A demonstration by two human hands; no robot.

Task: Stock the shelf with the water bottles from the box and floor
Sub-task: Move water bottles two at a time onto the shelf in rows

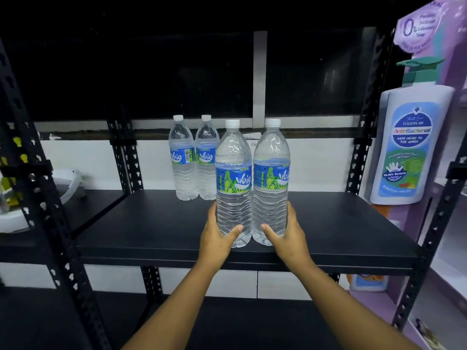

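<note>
Bottles of Waig water number four on the black shelf (pixel 328 223) — two are stood side by side at the back (pixel 182 157) (pixel 206 157), two at the front edge. The front left bottle (pixel 233 183) is gripped low by the left hand (pixel 217 234), the front right bottle (pixel 271 180) by the right hand (pixel 290 236) — both upright, touching. One pump-bottle display (pixel 412 145) is seen at right.

Clear bottles (pixel 233 183) with blue-green labels, white caps; black, perhaps matte, shelf (pixel 156 223).
</note>
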